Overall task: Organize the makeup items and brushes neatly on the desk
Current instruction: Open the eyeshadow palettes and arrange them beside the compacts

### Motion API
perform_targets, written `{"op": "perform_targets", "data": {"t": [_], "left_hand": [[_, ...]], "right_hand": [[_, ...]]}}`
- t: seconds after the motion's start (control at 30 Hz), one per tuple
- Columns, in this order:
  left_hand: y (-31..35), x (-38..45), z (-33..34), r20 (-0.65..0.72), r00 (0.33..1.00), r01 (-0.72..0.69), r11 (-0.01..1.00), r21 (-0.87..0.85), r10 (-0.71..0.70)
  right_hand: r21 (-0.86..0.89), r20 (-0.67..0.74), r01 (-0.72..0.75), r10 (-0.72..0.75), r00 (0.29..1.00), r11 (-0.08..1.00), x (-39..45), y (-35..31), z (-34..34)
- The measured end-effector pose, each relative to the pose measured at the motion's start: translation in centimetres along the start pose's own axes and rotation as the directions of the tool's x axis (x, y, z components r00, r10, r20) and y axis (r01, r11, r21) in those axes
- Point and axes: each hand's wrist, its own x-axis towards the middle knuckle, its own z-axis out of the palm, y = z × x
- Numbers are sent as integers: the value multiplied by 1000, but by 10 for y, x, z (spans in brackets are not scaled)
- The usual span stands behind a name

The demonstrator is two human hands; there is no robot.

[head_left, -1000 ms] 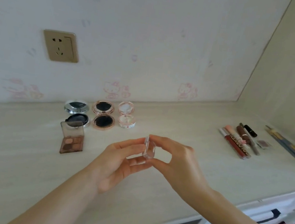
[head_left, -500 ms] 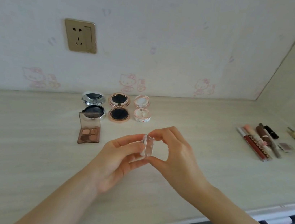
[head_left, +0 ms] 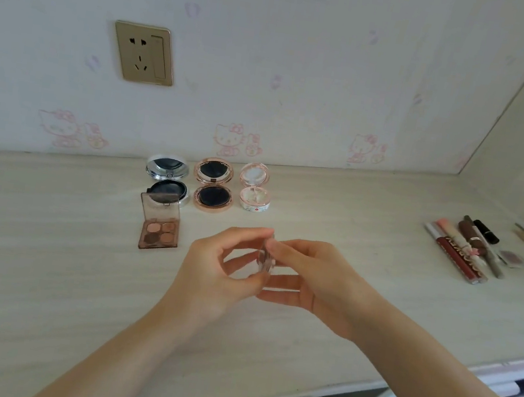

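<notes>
Held in mid-air over the middle of the surface (head_left: pixel 335 215), well clear of the items already laid out: a small clear case (head_left: pixel 266 259), seen edge-on, upright between both hands. Left hand (head_left: pixel 220 266) curled round its left side, thumb at the bottom, forefinger at the top; right hand (head_left: pixel 310 279) pinching the opposite side the same way — each grip closed on the case, no slack showing. Probably light, rigid plastic, smooth and a little slippery, likely hinged, so best held by the flat faces or the corners, not squeezed at the thin edges. Contents too small to tell. Toward the back edge, three open round compacts (head_left: pixel 213 188) in a row with an eyeshadow palette (head_left: pixel 160 227) in front; near the right edge, lip tubes (head_left: pixel 458 249) side by side — plausibly where this one belongs, beside the palette.
</notes>
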Motion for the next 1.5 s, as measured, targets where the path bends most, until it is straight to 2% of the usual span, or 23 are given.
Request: {"op": "perform_targets", "data": {"t": [0.07, 0.33, 0.67, 0.77, 0.9, 1.07, 1.23, 1.33, 1.43, 1.5], "left_hand": [[0, 0, 0, -6, 1000, -5, 1000, 28, 5], [4, -1, -1, -23, 999, -23, 999, 38, 24], [3, 2, -4, -122, 993, -25, 989, -144, 7], [3, 1, -5, -137, 991, -18, 989, -148, -2], [5, 3, -8, -145, 989, 31, 998, -60, -39], [4, -1, -20, -90, 981, 173, 985, -21, -175], [-5, -7, -34, -110, 976, 203, 965, 166, -187], [-9, -13, -40, -111, 991, 111, 935, 336, -77], [-14, -19, -47, -17, 986, -123, 783, 610, 168], [-16, -21, -50, 36, 973, -186, 678, 711, 229]], "right_hand": [[40, 31, -2, 0, 1000, 999, 1, 0, -1], [-5, 84, 32, -32, 996, 999, 2, -1, -8], [182, 203, -8, -30, 979, 983, 2, -3, -23], [199, 185, -10, -28, 982, 980, 6, -3, -26], [183, 113, -4, -17, 994, 983, 15, -5, -28], [-22, 12, 46, -46, 999, 999, 28, -10, -26], [-300, 51, 139, -129, 990, 944, 38, -14, -11], [-440, 84, 187, -167, 982, 878, 45, -15, 3], [-528, 107, 222, -195, 975, 819, 53, -12, 15], [-569, 120, 241, -211, 970, 786, 57, -9, 21]]}}
